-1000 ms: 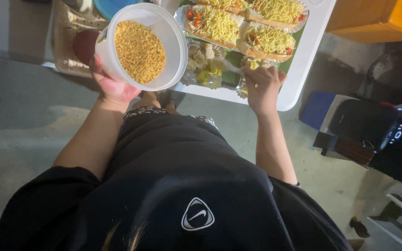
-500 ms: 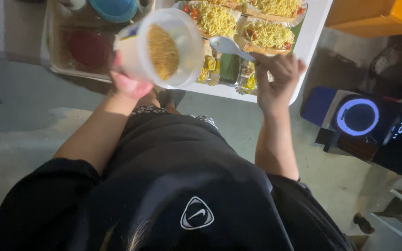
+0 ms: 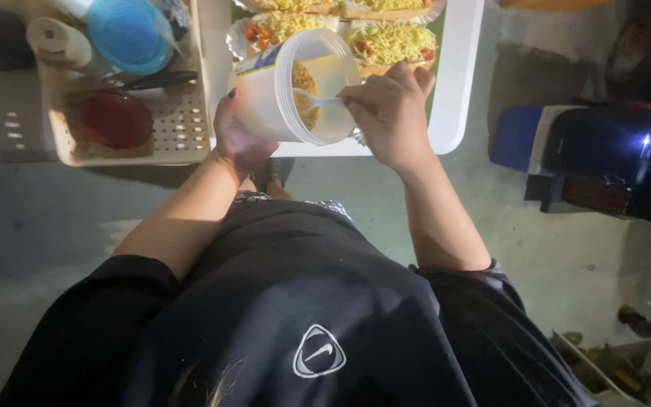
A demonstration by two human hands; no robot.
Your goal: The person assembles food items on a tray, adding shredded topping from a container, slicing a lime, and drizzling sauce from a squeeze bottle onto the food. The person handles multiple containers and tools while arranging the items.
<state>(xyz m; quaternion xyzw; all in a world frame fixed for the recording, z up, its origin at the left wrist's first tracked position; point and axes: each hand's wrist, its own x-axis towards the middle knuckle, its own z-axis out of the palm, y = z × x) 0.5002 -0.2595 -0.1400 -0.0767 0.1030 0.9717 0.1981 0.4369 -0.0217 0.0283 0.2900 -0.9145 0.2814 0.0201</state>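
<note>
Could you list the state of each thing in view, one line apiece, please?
Tub: lidless, tilted, held by left hand, yellow bits inside.
Spoon: held by right hand, dipped in the tub.
Blue lid: lying in basket.
Sandwiches: topped with yellow shreds.

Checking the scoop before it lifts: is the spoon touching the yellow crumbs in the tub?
Cannot tell. In the head view the spoon reaches into the tilted tub beside the crumbs, but blur hides any contact.
</note>
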